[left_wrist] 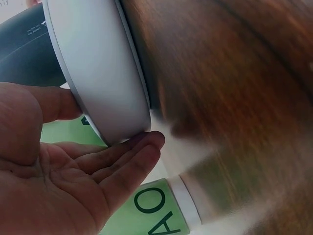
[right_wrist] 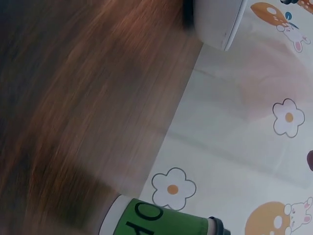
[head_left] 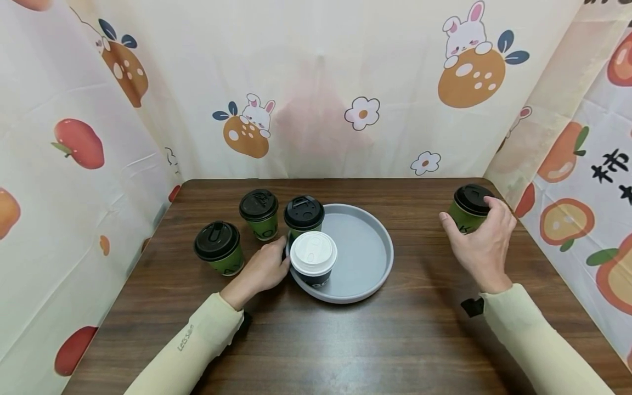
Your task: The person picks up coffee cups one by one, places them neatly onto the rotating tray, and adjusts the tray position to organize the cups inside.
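Observation:
A round grey tray (head_left: 365, 258) lies on the table. My left hand (head_left: 266, 266) holds its left rim, with thumb and fingers against the tray wall (left_wrist: 105, 73) in the left wrist view. On the tray's left side stand a white-lidded dark paper cup (head_left: 313, 257) and a black-lidded green paper cup (head_left: 303, 214), partly hidden behind it. At the far right my right hand (head_left: 484, 241) is beside another black-lidded green paper cup (head_left: 466, 216), thumb and fingers spread around its near side. The right wrist view shows this cup (right_wrist: 161, 220) but not the hand.
Two more black-lidded green cups, one nearer (head_left: 219, 249) and one farther back (head_left: 259, 214), stand left of the tray. The brown wooden table (head_left: 336, 351) is bordered by printed curtains (head_left: 321, 71) at the back and both sides.

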Tool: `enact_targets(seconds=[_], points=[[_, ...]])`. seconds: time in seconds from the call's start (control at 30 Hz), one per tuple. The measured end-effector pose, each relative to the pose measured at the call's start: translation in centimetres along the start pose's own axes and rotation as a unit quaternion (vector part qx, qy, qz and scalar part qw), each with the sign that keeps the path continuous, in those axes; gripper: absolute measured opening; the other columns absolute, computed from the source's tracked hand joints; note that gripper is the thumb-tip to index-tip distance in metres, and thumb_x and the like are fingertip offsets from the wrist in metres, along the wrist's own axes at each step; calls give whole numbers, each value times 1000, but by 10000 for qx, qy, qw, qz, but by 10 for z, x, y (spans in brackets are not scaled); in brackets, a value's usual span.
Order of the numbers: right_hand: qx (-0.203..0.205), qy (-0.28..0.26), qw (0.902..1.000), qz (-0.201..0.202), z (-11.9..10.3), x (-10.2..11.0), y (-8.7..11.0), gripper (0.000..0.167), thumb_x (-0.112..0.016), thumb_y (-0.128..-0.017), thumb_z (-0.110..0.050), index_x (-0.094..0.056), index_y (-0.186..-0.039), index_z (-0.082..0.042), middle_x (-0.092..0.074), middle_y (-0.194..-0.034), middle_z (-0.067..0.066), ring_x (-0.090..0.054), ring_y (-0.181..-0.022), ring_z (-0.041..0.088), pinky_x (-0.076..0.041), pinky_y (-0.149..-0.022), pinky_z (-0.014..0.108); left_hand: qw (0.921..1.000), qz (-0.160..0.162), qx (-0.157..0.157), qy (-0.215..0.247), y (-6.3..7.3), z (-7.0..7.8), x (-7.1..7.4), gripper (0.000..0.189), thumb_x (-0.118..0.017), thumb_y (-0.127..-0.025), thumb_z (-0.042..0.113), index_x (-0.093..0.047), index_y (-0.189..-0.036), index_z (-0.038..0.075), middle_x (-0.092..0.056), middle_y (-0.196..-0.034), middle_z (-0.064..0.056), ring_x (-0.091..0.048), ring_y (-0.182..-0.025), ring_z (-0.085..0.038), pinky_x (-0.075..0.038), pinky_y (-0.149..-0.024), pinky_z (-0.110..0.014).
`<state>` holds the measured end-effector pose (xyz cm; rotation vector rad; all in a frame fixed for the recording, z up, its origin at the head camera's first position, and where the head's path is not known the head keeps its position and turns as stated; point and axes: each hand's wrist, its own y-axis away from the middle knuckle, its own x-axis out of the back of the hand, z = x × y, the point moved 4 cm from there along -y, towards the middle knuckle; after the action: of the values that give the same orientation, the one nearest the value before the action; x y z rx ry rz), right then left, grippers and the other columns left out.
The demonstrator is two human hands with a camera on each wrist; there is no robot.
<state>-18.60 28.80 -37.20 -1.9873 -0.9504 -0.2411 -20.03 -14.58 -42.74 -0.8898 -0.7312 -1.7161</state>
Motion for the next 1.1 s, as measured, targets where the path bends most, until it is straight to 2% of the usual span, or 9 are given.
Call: enact_targets(seconds=[0.2, 0.5, 0.87, 1.1], points=[[-138, -26, 9998, 127, 11, 2, -5, 89, -88, -77, -34, -42, -143, 3, -44, -139, 29, -34, -136, 40, -24, -112, 51, 10000, 15, -14, -49, 0, 0, 0, 36, -61, -102, 16, -57, -133, -2, -65, -126, -18, -64, -115, -31, -55, -90, -50], [-843, 128, 9963, -56, 27, 2, -9, 94, -86, -79, -38, -36, -149, -1, -42, -144, 23, -31, -136, 37, -26, -111, 53, 10000, -26, 59, -62, -1, 0, 0, 39, -61, -102, 16, -56, -137, -2, -64, -130, -18, -64, -117, -32, -55, -91, -51], [-1830, 224, 9815, -525, 44, 0, -12, 108, -81, -81, -55, -20, -159, -14, -26, -159, 15, -22, -144, 32, -24, -118, 54, 10000, -8, 65, -53, -1, 0, -1, 38, -61, -102, 15, -57, -135, -1, -65, -128, -18, -64, -116, -31, -55, -90, -50], [-1940, 159, 9795, -511, 51, -1, -15, 109, -82, -79, -56, -20, -158, -14, -26, -159, 16, -24, -142, 33, -25, -117, 53, 10000, -5, 68, -56, -1, 0, -1, 34, -61, -102, 15, -58, -133, 0, -66, -125, -17, -65, -113, -30, -55, -88, -49]])
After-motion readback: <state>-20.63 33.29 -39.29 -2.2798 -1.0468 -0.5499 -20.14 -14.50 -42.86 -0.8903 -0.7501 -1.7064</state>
